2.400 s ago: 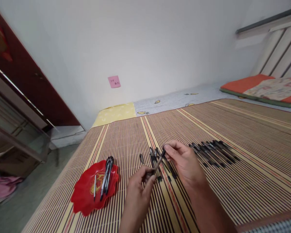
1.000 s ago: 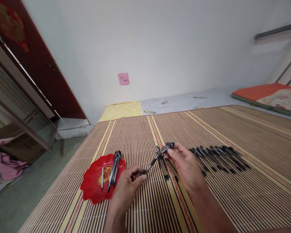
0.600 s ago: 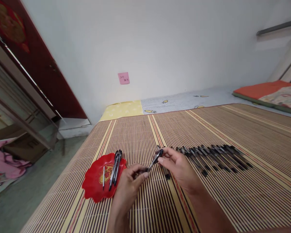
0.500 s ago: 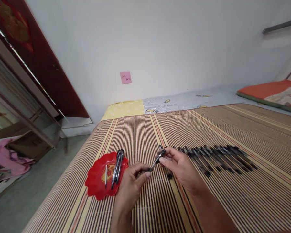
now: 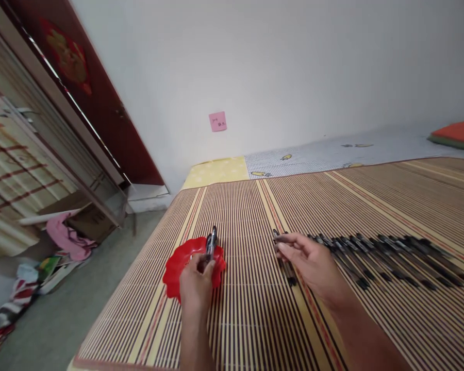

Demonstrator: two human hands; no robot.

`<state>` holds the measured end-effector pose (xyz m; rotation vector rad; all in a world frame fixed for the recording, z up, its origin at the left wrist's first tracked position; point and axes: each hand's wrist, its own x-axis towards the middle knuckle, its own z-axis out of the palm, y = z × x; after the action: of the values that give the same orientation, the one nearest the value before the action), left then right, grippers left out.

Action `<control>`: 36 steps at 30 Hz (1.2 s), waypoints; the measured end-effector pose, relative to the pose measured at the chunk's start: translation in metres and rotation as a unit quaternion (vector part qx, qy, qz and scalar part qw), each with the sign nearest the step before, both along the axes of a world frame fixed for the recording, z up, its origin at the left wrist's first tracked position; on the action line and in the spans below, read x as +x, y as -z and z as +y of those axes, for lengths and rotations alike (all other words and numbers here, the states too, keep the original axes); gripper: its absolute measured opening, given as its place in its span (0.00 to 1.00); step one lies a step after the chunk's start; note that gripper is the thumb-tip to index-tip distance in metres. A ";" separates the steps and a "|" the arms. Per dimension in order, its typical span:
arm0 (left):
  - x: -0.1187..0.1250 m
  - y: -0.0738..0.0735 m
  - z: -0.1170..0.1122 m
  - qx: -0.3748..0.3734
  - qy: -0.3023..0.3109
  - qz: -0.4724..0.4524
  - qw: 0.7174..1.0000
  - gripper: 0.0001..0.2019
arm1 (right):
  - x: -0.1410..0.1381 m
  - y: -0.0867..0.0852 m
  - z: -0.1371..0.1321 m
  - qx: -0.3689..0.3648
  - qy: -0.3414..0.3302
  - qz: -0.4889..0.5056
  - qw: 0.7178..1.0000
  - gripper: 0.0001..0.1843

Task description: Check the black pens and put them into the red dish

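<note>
My left hand is over the red scalloped plate, its thumb and fingers closed on a pen whose dark end points up and away. More pens lie beside it, partly covered by the hand. Farther right, my right hand has its thumb and index finger pinched together above the upper part of dark pens lying on the mat. What sits between those fingertips is too blurred to make out. A long row of black-capped pens lies slanted side by side to the right of this hand.
A striped bamboo mat covers the bed, up to a yellow and checked sheet by the wall. A pink note is on the wall. An orange cushion lies far right. Left of the bed edge is the floor.
Both hands were together on one pen. My left hand has moved left with a pen to the plate, while my right hand stays near the mat pens. The view has turned left.
</note>
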<state>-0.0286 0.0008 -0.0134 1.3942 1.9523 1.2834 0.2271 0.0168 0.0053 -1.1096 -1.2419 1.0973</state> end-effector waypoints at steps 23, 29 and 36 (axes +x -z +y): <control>-0.002 0.009 0.003 -0.100 -0.083 0.155 0.979 0.04 | 0.019 0.005 0.005 0.005 0.033 -0.022 0.999 0.17; 0.000 0.008 0.005 -0.110 -0.064 0.187 0.974 0.05 | 0.033 0.005 0.008 0.031 0.142 0.066 0.987 0.14; 0.002 0.011 0.006 -0.165 -0.062 0.223 0.959 0.03 | 0.035 0.009 0.010 0.032 0.139 0.089 0.986 0.13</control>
<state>-0.0269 0.0067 -0.0246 1.4973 2.4456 0.6742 0.2620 0.0267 -0.0033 -1.0745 -0.9443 0.9158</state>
